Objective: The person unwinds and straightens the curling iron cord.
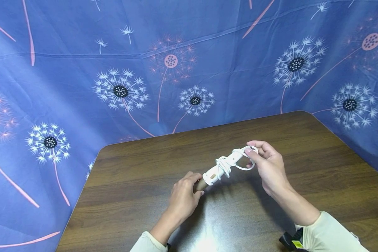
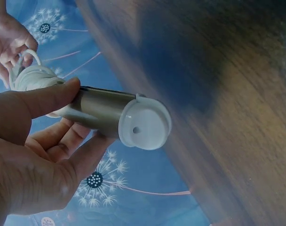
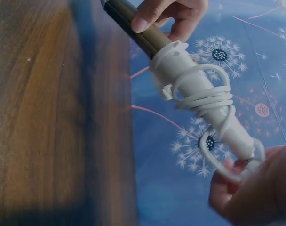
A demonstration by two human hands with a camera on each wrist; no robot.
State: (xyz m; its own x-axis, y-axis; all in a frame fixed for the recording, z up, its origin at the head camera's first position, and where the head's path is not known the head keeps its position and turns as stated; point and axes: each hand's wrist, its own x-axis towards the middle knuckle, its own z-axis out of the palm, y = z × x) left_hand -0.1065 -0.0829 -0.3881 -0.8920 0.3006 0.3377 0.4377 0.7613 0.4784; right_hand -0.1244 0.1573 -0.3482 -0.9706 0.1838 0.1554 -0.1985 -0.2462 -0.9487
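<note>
A curling iron (image 1: 211, 175) with a white handle and a brownish-gold barrel is held up over the table, tilted. Its white cord (image 3: 210, 98) is coiled several times around the handle. The left hand (image 1: 184, 194) grips the barrel (image 2: 103, 110) between thumb and fingers, close to the white end cap (image 2: 150, 127). At the opposite end, the right hand (image 1: 269, 168) pinches the looped cord by the handle's tail; the fingers partly hide whether a plug lies there.
Below the hands is a dark wood-grain table (image 1: 138, 168) with rounded far corners. A blue cloth (image 1: 226, 70) printed with dandelions hangs behind and beside it. A black strap device (image 1: 291, 241) with a yellow label sits at the right sleeve.
</note>
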